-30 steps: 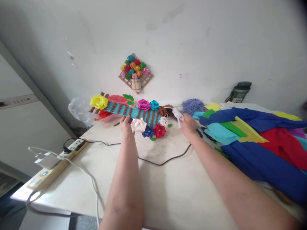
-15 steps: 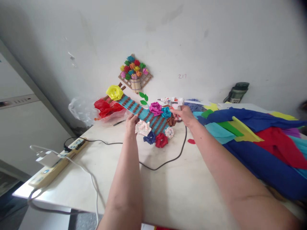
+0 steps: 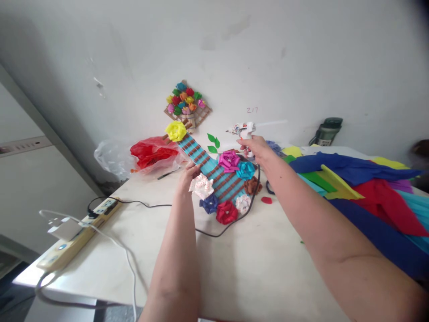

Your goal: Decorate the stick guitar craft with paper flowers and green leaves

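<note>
My left hand (image 3: 188, 176) is closed on the edge of a guitar-shaped paper craft (image 3: 208, 165) with light blue and brown stripes, held tilted above the table. A yellow paper flower (image 3: 176, 130) sits at its narrow upper end. Around the wide lower end are several more flowers, among them a magenta one (image 3: 229, 161), a red one (image 3: 227, 212) and a white one (image 3: 202, 186). Green paper leaves (image 3: 213, 142) stick up from its upper side. Above the wide end, my right hand (image 3: 257, 148) grips a white hot glue gun (image 3: 244, 128), its nozzle pointing left.
A power strip (image 3: 80, 232) with a white charger (image 3: 65, 229) lies along the table's left edge. The glue gun's black cord (image 3: 217, 235) loops across the table. Coloured paper sheets (image 3: 375, 197) heap up on the right, near a green bottle (image 3: 327, 132). Plastic bags (image 3: 152, 154) lie behind.
The glue gun has been lifted up and away from the flowers in my right hand. My left hand has tilted the craft more steeply, its neck end shifting right and its wide end lower.
</note>
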The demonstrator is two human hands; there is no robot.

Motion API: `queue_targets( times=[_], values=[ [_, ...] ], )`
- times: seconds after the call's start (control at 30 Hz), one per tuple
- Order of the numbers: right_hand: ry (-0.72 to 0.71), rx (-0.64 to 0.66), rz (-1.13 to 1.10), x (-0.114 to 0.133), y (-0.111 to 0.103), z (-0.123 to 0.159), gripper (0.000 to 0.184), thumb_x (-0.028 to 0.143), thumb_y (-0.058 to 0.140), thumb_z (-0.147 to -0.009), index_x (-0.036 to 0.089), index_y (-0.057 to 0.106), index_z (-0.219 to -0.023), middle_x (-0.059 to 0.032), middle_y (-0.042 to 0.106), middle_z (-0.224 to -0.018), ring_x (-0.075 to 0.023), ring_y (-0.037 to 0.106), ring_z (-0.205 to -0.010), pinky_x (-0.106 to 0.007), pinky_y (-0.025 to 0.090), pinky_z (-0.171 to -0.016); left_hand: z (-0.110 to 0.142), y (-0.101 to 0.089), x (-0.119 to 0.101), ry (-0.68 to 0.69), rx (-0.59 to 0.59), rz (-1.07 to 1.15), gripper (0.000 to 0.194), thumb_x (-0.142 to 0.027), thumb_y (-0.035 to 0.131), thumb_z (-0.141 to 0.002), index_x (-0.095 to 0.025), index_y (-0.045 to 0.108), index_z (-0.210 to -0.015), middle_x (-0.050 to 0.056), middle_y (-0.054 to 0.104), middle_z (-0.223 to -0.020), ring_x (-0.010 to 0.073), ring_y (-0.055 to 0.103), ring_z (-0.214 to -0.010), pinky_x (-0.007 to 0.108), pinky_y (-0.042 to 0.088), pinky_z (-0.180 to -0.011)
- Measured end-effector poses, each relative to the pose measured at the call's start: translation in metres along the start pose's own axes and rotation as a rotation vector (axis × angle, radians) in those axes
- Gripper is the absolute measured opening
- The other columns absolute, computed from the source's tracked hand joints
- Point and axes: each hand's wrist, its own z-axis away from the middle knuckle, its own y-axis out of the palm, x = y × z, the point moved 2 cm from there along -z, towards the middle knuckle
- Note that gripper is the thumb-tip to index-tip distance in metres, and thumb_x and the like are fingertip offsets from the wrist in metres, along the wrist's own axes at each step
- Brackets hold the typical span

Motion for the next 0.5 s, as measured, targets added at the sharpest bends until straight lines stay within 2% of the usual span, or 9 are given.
queue_targets(
  times=[0.07, 0.2, 0.33, 0.43, 0.5],
  values=[
    [0.04, 0.018, 0.072, 0.0, -0.001, -0.006, 0.011, 0.015, 0.065, -0.074, 0.013, 0.054, -0.076, 0.0023, 0.055, -0.051, -0.0052, 0.042, -0.037, -0.018, 0.035, -0.038, -0.005, 0.001, 0.004, -0.064, 0.074, 0.024, 0.029, -0.022, 0.071, -0.062, -0.015, 0.065, -0.09, 0.005, 0.069, -0.081, 0.0228, 0.065, -0.079, 0.035, 0.05, -0.071],
    [0.149, 0.144, 0.126, -0.008, -0.003, -0.016, 0.006, 0.015, 0.062, -0.074, 0.012, 0.057, -0.076, -0.0001, 0.058, -0.052, -0.0076, 0.046, -0.041, -0.019, 0.035, -0.039, -0.017, 0.006, 0.006, -0.144, 0.158, 0.028, 0.033, -0.021, 0.072, -0.062, -0.014, 0.064, -0.093, 0.006, 0.07, -0.086, 0.024, 0.066, -0.081, 0.038, 0.05, -0.076],
    [0.213, 0.147, 0.135, -0.02, -0.008, -0.022, 0.006, 0.015, 0.063, -0.072, 0.011, 0.059, -0.071, 0.002, 0.054, -0.049, -0.0072, 0.045, -0.042, -0.019, 0.032, -0.038, -0.022, 0.014, 0.003, -0.21, 0.237, -0.03, 0.043, -0.023, 0.073, -0.064, -0.015, 0.062, -0.105, 0.009, 0.069, -0.097, 0.0263, 0.065, -0.089, 0.04, 0.05, -0.081],
    [0.262, 0.198, 0.188, -0.028, -0.011, -0.025, 0.004, 0.012, 0.064, -0.068, 0.012, 0.06, -0.068, 0.0022, 0.054, -0.049, -0.0079, 0.046, -0.044, -0.02, 0.036, -0.042, -0.024, 0.015, 0.001, -0.265, 0.281, -0.067, 0.046, -0.025, 0.074, -0.065, -0.017, 0.062, -0.109, 0.01, 0.069, -0.099, 0.0269, 0.066, -0.089, 0.04, 0.05, -0.081],
    [0.234, 0.197, 0.256, -0.031, -0.014, -0.027, 0.004, 0.012, 0.064, -0.068, 0.013, 0.061, -0.067, 0.0009, 0.056, -0.05, -0.0098, 0.048, -0.045, -0.021, 0.04, -0.045, -0.025, 0.015, -0.001, -0.301, 0.282, -0.097, 0.046, -0.025, 0.075, -0.064, -0.017, 0.062, -0.108, 0.01, 0.069, -0.097, 0.0259, 0.066, -0.086, 0.04, 0.05, -0.08]
  ],
)
